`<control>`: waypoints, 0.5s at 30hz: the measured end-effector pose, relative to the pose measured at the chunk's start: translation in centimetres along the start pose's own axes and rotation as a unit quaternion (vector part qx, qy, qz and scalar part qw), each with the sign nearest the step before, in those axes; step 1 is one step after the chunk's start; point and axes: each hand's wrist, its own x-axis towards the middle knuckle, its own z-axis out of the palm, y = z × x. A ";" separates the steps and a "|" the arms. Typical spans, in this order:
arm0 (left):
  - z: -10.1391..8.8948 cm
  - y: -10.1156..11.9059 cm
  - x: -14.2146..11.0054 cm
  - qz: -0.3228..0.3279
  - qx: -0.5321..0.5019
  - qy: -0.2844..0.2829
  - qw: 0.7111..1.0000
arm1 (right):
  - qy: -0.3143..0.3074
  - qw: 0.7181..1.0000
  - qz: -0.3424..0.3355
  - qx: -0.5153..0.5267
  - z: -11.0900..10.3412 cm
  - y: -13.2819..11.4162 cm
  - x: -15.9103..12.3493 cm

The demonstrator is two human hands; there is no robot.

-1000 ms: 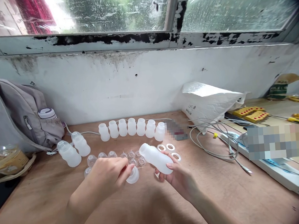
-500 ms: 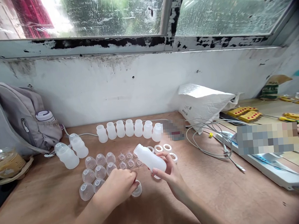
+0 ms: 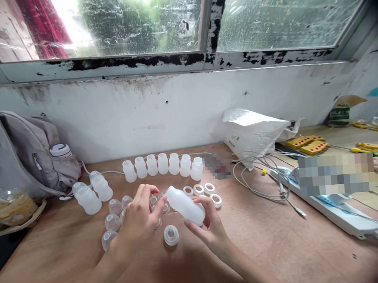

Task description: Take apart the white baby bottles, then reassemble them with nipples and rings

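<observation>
My right hand (image 3: 210, 222) grips a frosted white baby bottle (image 3: 186, 207), tilted with its open neck up to the left. Close to that neck is my left hand (image 3: 144, 212), thumb and fingers apart; whether the thumb touches the bottle I cannot tell. On the table below the bottle lies a collar ring with a clear nipple in it (image 3: 171, 235). Clear dome caps (image 3: 112, 222) stand left of my left hand, which hides part of them. Behind the hands are small clear nipples (image 3: 165, 208), partly covered. White collar rings (image 3: 209, 188) lie right of the bottle.
Several frosted bottles (image 3: 163, 164) stand in a curved row at the back. Two capped bottles (image 3: 88, 198) are at the left, near a grey backpack (image 3: 19, 150) and a drink cup (image 3: 12, 205). To the right are a white bag (image 3: 253, 132), coiled cables (image 3: 261, 188) and a power strip (image 3: 342, 216).
My left hand has let go of the collar ring with nipple and risen to the bottle's neck. My right hand still holds the bottle. The view has shifted slightly.
</observation>
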 end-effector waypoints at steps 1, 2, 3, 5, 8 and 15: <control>-0.2 0.2 0.2 -0.009 -0.036 0.004 0.999 | -0.007 1.000 -0.018 -0.018 0.1 0.2 -0.1; -0.3 0.3 0.4 -0.012 -0.069 -0.005 0.998 | -0.015 0.999 -0.033 -0.030 0.1 0.3 -0.3; -0.5 0.4 0.7 -0.012 -0.096 -0.023 0.995 | -0.020 0.998 -0.047 -0.039 0.2 0.4 -0.4; -1.1 0.7 1.2 -0.013 -0.131 -0.065 0.989 | -0.027 0.996 -0.067 -0.046 0.3 0.5 -0.5; -2.0 1.1 1.7 -0.018 -0.153 -0.135 0.979 | -0.021 0.993 -0.099 -0.061 0.4 0.5 -0.6; -4.2 0.5 2.4 0.032 -0.021 -0.122 0.992 | -0.054 0.975 -0.164 -0.137 0.5 1.3 -0.7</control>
